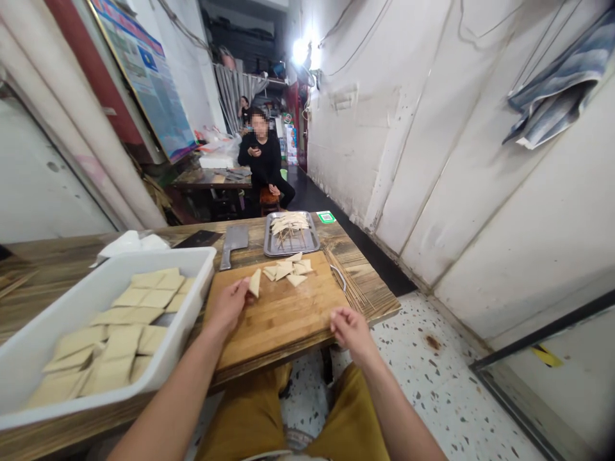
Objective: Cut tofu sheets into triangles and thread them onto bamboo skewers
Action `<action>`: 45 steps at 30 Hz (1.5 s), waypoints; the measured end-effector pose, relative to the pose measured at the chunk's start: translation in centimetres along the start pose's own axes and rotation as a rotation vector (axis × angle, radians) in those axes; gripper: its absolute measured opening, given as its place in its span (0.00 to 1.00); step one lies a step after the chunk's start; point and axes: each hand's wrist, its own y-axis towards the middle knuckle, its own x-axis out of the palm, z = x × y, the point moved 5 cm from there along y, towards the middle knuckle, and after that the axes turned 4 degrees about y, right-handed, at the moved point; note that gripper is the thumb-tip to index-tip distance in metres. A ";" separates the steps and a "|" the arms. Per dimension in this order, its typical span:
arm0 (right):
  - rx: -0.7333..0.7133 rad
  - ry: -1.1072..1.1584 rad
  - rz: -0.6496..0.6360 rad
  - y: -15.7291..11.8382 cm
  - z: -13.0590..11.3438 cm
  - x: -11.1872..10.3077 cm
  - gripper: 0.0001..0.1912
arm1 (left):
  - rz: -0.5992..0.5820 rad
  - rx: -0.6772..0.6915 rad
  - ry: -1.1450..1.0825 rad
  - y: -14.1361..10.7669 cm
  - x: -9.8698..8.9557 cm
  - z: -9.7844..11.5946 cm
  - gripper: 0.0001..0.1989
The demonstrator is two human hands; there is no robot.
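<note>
1. We hold our left hand [229, 306] over the left part of the cutting board [288, 320], thumb and fingers pinching a pale triangle [255, 283]; some fingertips are hidden.
2. Our right hand [352, 330] is at the board's near right edge, fingers curled toward the thumb; we cannot tell whether they grip anything thin.
3. More pale pieces [296, 280] overlap toward the board's far side, too jumbled for us to count.
4. Thin sticks [353, 282] lie just beside the board, on its right.
5. The white bin [207, 256], cut off at our left, holds pale slabs [120, 342]; their lower layers are hidden.
6. In the metal tray [273, 250], we cannot make out the skewered strips [289, 222] singly.
7. Far back, a seated person [264, 160] mostly hides another person [244, 112].
</note>
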 end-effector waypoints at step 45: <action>-0.198 -0.392 -0.179 -7.9 2.4 7.0 0.19 | -0.081 -0.506 -0.838 -5.1 1.6 1.4 0.03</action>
